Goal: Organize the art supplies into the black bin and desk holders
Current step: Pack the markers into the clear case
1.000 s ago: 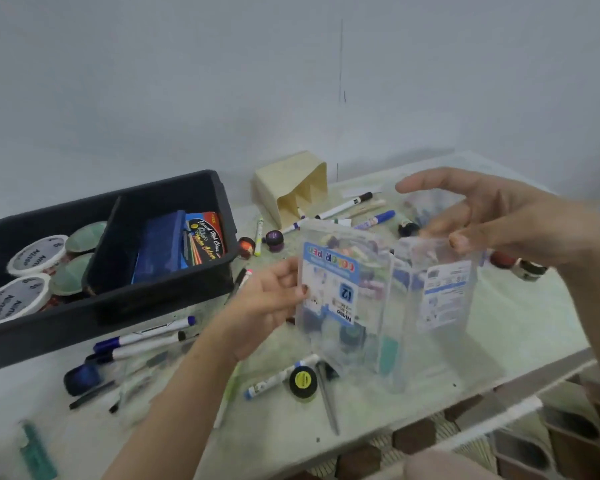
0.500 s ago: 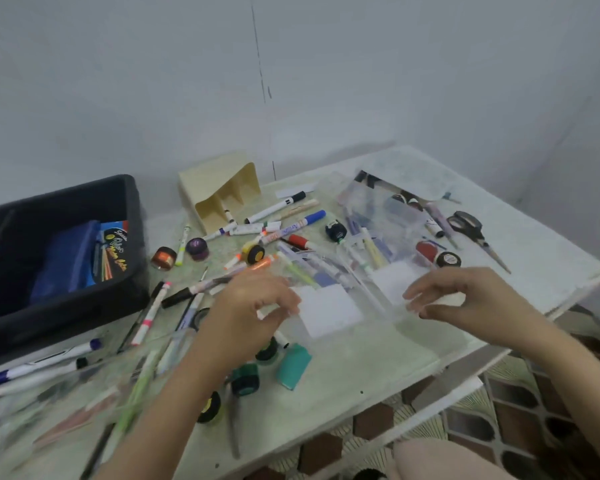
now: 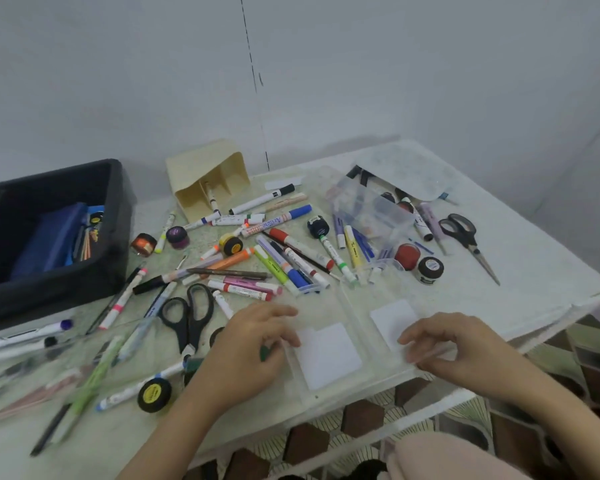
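Clear plastic is what both hands are working on: one clear plastic case [image 3: 329, 358] is lying opened flat near the front edge of the table [image 3: 534, 289], its two halves each showing one white label.

The left hand [image 3: 253, 344] is curling its fingers over the case's left edge and gripping it there. The right hand [image 3: 465, 355] is pinching the rim of the right half between thumb and bent fingers.

One black bin [image 3: 111, 237] is sitting at the table's left, with a blue box [image 3: 49, 237] inside it. One cream desk holder [image 3: 208, 178] is lying on its side near the wall, a single marker poking into one compartment.

Two pairs of scissors are lying flat, both with black handles: the near scissors [image 3: 187, 317] just left of the left hand, and the far scissors [image 3: 465, 237] well to the right.

At least seven small paint pots [image 3: 231, 244] are standing among the scattered markers [image 3: 281, 220], which are overlapping too much to count. One clear tub [image 3: 371, 209] is lying tipped over, markers spilling from it.
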Motion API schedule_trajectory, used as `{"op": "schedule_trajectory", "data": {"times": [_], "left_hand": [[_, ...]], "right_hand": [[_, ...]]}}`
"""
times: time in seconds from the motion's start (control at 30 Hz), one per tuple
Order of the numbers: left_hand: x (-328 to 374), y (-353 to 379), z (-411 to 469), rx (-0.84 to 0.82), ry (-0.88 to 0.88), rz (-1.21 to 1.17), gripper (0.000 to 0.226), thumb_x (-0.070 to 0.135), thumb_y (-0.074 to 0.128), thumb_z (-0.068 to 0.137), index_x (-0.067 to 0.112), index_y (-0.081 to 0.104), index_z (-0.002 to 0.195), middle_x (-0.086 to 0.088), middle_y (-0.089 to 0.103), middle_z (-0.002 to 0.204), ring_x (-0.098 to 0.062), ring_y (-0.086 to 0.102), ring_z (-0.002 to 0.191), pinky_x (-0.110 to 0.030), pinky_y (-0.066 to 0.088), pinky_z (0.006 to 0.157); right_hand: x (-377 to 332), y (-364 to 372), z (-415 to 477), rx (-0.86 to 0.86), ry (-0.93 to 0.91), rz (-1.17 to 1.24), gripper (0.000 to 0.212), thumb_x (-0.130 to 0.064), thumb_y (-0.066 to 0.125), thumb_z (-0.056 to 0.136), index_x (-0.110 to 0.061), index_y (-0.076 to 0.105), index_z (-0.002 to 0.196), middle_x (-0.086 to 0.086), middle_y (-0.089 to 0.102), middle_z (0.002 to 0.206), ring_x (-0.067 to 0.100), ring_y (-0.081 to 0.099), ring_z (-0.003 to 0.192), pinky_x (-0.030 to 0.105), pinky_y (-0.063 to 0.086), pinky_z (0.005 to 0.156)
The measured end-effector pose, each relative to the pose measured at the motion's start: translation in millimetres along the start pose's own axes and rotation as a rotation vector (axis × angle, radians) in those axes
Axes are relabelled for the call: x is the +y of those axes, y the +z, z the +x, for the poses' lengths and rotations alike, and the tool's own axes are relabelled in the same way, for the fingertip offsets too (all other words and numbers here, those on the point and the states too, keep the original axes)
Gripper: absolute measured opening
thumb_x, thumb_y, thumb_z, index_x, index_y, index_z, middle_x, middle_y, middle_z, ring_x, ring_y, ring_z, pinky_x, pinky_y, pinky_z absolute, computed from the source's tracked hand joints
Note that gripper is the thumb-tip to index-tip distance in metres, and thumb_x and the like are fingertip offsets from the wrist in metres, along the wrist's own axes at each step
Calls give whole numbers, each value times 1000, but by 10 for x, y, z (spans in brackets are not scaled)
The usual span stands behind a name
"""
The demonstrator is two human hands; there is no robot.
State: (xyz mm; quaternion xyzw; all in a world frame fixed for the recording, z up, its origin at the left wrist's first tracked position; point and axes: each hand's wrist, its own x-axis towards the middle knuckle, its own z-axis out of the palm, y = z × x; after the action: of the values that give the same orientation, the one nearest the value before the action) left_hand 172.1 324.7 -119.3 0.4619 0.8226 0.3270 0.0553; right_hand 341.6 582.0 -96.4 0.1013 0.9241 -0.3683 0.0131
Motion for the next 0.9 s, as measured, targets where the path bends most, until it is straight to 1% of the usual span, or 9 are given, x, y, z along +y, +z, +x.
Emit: {"op": "schedule_trajectory", "data": {"times": [0.07, 0.13, 0.2, 0.27, 0.4, 0.53, 0.7, 0.8, 0.9], "left_hand": [[43, 55, 1, 26, -68, 58, 18, 38, 55, 82, 43, 63, 97, 25, 38, 135, 9, 25, 128, -22, 23, 104], [86, 104, 37, 61, -121, 124, 32, 45, 56, 86, 41, 57, 117, 23, 27, 139, 8, 18, 128, -21, 17, 105], [124, 141, 92, 89, -176, 170, 40, 33, 58, 90, 34, 51, 130, 22, 28, 136, 6, 19, 127, -18, 15, 104], [144, 185, 133, 121, -221, 183, 43, 20, 58, 92, 24, 50, 134, 14, 43, 135, -5, 35, 130, -18, 21, 101], [171, 289, 131, 149, -261, 227, 40, 5, 58, 89, 10, 56, 129, -2, 58, 130, -19, 52, 120, -22, 29, 99], [181, 391, 45, 163, -221, 291, 35, 0, 62, 85, 7, 64, 119, -5, 65, 119, -23, 58, 112, -28, 34, 98], [211, 462, 1, 193, -239, 320, 36, -1, 60, 85, 9, 63, 120, -4, 65, 119, -21, 57, 113, -28, 36, 98], [187, 453, 79, 215, -222, 338, 36, -5, 61, 83, 6, 65, 116, -8, 66, 116, -26, 59, 110, -34, 40, 97], [189, 437, 159, 243, -196, 360, 35, -10, 62, 78, 4, 69, 110, -9, 68, 110, -28, 61, 102, -37, 43, 92]], "right_hand": [[34, -35, 3, 34, -24, 81, 40, 4, 67, 73, -31, 69, 92, -18, 71, 81, 0, 66, 83, 15, 49, 78], [93, -54, 60, 178, -95, 101, 27, -15, 63, 75, -32, 68, 95, -16, 68, 89, 2, 63, 87, 12, 45, 76], [190, -51, 155, 323, -120, -10, 23, -32, 61, 78, -35, 65, 100, -14, 60, 95, 2, 55, 89, 12, 40, 76], [290, -26, 261, 388, -69, -124, 25, -28, 67, 83, -32, 67, 108, -8, 54, 99, 5, 51, 93, 16, 35, 80], [354, -6, 337, 404, -36, -84, 24, -5, 66, 83, -17, 73, 103, -6, 57, 85, -5, 54, 78, 3, 36, 70], [416, -1, 227, 401, -49, -91, 22, -1, 67, 79, -15, 75, 93, -10, 59, 80, -12, 52, 80, 1, 36, 70], [511, 8, 176, 324, -38, -106, 22, -6, 65, 81, -18, 74, 97, -8, 59, 89, 4, 56, 79, 7, 36, 70], [488, -1, 286, 371, -90, -184, 18, -7, 66, 82, -16, 74, 96, -8, 51, 93, 16, 56, 94, 22, 37, 78], [341, -57, 459, 434, -130, -185, 14, -12, 67, 82, -16, 74, 94, -7, 50, 91, 15, 53, 92, 24, 35, 75]]}}
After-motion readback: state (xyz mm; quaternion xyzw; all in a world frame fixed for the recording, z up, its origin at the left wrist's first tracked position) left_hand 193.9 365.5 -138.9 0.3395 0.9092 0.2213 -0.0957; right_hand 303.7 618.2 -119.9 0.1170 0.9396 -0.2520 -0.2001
